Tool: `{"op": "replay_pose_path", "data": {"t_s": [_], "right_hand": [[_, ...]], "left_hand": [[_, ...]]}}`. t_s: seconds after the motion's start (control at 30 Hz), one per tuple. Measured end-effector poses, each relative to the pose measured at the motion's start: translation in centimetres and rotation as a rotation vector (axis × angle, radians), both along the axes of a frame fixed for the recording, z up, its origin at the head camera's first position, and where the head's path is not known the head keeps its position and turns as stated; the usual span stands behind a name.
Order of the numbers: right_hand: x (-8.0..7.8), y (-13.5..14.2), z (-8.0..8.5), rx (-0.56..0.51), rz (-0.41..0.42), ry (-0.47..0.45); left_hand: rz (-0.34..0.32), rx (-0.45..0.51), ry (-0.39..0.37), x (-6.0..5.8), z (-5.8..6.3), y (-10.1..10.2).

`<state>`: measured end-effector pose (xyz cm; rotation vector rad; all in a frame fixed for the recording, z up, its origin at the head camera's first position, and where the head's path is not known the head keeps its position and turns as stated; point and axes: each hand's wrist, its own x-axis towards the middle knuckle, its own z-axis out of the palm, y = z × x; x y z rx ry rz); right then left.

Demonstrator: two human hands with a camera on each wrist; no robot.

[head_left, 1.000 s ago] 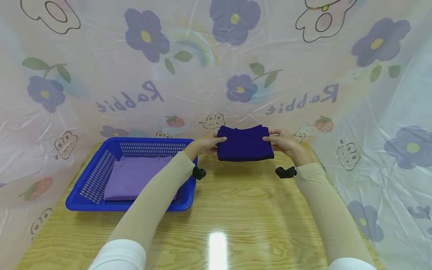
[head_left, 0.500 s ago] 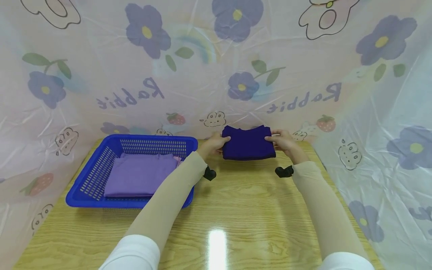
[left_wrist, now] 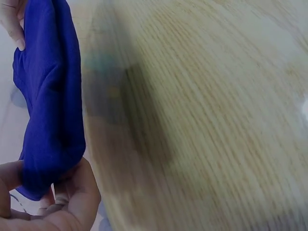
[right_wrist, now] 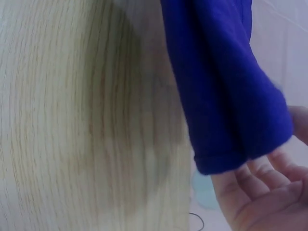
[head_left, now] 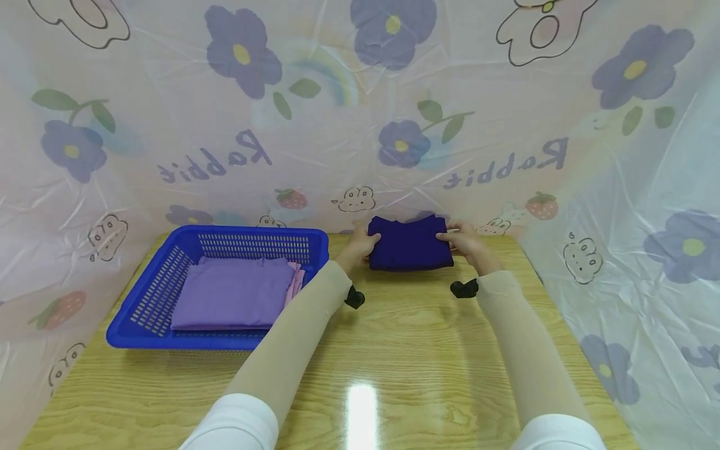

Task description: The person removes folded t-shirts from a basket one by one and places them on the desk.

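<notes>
A folded dark blue-purple cloth (head_left: 409, 247) is held by its two ends near the table's back edge. My left hand (head_left: 358, 248) pinches the left end, thumb on the front face and fingers behind. The right hand (head_left: 465, 242) grips the opposite end the same way. In the left wrist view the cloth (left_wrist: 55, 91) hangs in soft folds above the wood, its shadow beside it. Up close in the right wrist view, the layered end of the cloth (right_wrist: 226, 106) lies over the right fingers (right_wrist: 262, 175).
To the left stands a blue plastic basket (head_left: 135, 340) with slatted walls. Inside lies a folded lilac cloth (head_left: 233, 294), and a pink cloth (head_left: 295, 280) shows at its right side. The wooden table (head_left: 416, 350) meets a printed curtain (head_left: 315, 150) behind.
Held at both ends throughout, the dark cloth is slightly lower and farther off. My left forearm has shifted right, uncovering more of the basket and the pink cloth.
</notes>
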<state>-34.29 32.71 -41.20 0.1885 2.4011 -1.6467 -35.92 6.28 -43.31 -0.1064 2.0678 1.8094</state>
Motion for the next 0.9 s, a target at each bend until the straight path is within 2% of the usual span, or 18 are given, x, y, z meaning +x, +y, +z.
{"op": "replay_pose_path", "data": {"t_s": [0.3,0.6,0.77,0.9], "right_hand": [[-0.5,0.0,-1.4,0.043,-0.012,-0.04],[-1.0,-0.1,-2.6,0.041,-0.037,-0.016],[-1.3,-0.1,-3.1,0.014,-0.067,-0.018],[-1.3,0.0,-3.5,0.011,-0.075,-0.023]], "left_hand": [[0.025,-0.024,0.02,0.5,-1.0,0.1],[0.038,-0.25,0.096,-0.6,-1.9,0.7],[0.068,-0.27,0.106,-0.5,-2.1,1.0],[0.074,-0.26,0.067,-0.5,-2.4,1.3]]}}
